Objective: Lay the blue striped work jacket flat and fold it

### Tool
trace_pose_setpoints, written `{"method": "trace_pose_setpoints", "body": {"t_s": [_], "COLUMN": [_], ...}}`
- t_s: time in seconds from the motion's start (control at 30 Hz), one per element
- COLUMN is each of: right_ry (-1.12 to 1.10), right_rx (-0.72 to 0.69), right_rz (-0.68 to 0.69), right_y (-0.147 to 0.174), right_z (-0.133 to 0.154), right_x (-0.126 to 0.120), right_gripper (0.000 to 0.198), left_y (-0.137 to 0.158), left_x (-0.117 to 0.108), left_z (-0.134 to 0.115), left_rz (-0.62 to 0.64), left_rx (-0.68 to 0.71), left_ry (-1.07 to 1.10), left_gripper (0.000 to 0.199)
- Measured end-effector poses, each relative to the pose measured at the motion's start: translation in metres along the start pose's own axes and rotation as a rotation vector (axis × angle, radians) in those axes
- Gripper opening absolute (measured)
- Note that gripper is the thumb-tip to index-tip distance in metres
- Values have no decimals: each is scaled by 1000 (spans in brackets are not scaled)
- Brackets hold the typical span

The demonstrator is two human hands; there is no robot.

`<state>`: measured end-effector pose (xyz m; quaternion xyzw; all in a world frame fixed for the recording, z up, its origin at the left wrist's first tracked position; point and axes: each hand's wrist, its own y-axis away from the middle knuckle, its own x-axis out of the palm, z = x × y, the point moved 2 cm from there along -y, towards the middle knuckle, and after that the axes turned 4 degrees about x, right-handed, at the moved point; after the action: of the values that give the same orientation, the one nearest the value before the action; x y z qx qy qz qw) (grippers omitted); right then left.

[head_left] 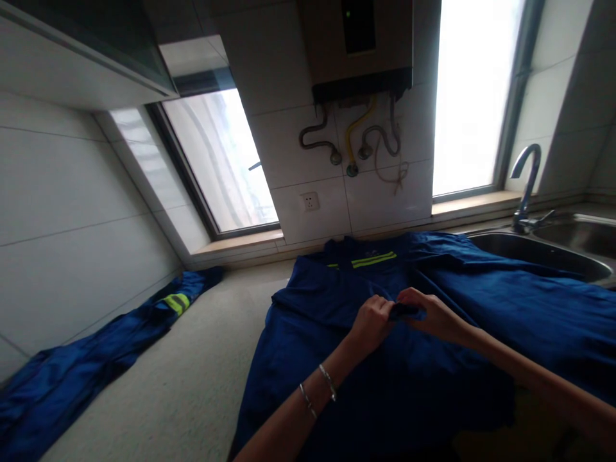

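Note:
A dark blue work jacket (308, 359) with yellow-green reflective stripes lies spread over the counter, its far edge near the wall. Above the middle of it, my left hand (374, 321) is closed on a raised fold of the blue cloth. Right beside it, my right hand (430, 312) pinches the same bit of cloth between thumb and fingers. The two hands nearly touch, and the fingertips partly hide the gripped fold. Two silvery bangles circle my left wrist.
Another folded blue garment (110, 343) with a reflective band lies along the left wall on the pale counter (192, 378). At the right stand a sink (597, 269) and a faucet (527, 186). A water heater (360, 45) with pipes hangs on the tiled wall.

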<state>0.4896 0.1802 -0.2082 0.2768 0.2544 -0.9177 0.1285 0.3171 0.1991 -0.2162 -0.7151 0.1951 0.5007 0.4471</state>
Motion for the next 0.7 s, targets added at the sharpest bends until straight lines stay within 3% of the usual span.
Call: {"method": "trace_pose_setpoints", "body": {"t_s": [0.13,0.3,0.43,0.57,0.7], "right_ry": [89,148,283,412,400], "right_rx": [-126,-214,-328,-375,-368], "right_rz": [-44,-165,-66,-1,33], "right_y": [-1,-3,-2,-2,-5], "right_z": [11,27,48,63,65], "right_x": [9,18,19,12,8], "right_gripper": [41,36,36,23,19], "left_y": [8,24,40,48,49], "left_x": [-19,-36,-42,-48,-57], "left_z": [5,6,6,8,7], "left_rz": [-17,-100,-182,-261,-226], "left_rx": [54,111,147,208,248], "left_ry": [-54,-52,-18,35,61], "left_gripper": [39,39,32,22,21]}}
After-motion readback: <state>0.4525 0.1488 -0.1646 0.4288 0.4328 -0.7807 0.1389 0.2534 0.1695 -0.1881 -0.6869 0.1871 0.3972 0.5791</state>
